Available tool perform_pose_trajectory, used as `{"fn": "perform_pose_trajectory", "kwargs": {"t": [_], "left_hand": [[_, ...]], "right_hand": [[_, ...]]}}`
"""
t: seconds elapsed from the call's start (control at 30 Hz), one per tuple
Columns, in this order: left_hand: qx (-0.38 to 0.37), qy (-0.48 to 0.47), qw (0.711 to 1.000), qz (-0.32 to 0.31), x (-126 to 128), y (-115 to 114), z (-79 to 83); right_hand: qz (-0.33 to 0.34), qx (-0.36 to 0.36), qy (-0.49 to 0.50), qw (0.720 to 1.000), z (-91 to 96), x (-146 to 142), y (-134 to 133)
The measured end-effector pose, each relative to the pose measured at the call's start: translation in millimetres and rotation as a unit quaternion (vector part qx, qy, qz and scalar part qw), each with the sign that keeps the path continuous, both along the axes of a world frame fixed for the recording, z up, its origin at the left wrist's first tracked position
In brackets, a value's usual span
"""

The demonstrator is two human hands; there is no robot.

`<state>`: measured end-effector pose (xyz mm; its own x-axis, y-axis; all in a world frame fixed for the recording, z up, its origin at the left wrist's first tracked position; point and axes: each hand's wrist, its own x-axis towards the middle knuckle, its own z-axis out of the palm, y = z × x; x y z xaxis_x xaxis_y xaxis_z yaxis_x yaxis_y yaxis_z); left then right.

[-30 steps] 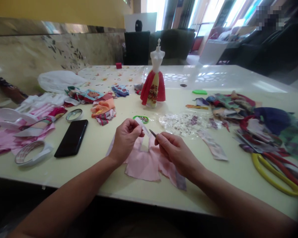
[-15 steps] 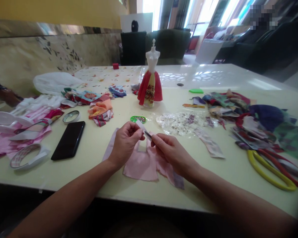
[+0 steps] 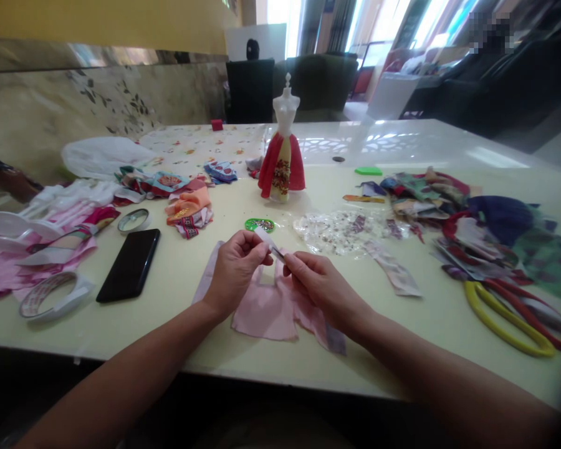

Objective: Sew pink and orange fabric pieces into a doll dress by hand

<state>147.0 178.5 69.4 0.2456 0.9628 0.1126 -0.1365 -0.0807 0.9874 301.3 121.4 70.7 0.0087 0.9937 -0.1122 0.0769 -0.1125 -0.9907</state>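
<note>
Head view, work table, hands centred. Left hand (image 3: 236,274) closed in a pinch, gripping a narrow white strip (image 3: 264,237) raised clear of the table (paper or fabric, too small to tell). Right hand (image 3: 320,290) also closed, thumb and fingers pinching a slim dark metal tool (image 3: 277,252); its tip is at the strip, just beside the left hand. Tweezers or needle: cannot tell.

Directly below both hands, a pink fabric cutout (image 3: 266,315) lies flat on the cream table (image 3: 177,293), with a squared notch at its upper edge. Its lower right corner ends in a greyer patch.

Ahead of the hands: a green round dish (image 3: 259,224) holding small beads, and a clear plastic bag (image 3: 336,232) of pale sequins to its right. Farther back stands a white dress form (image 3: 285,115) in a red and cream gown (image 3: 281,168).

Left side of table: black smartphone (image 3: 128,265), two rolls of tape (image 3: 53,297), and folded orange fabric (image 3: 189,206) beyond them. Right side: a heap of patterned fabric scraps (image 3: 472,231), with yellow and red looped handles (image 3: 509,318) at the near edge.
</note>
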Motion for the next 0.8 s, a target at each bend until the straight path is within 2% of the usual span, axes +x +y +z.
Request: {"fn": "perform_pose_trajectory", "kwargs": {"t": [0.27,0.8], "left_hand": [[-0.018,-0.009,1.0,-0.02,2.2,-2.8,-2.4],[-0.019,-0.036,0.998,0.037,2.5,-0.5,-2.1]], "right_hand": [[-0.009,0.01,-0.011,1.0,-4.7,0.5,-0.8],[0.011,0.001,-0.017,1.0,1.7,1.0,-0.8]]}}
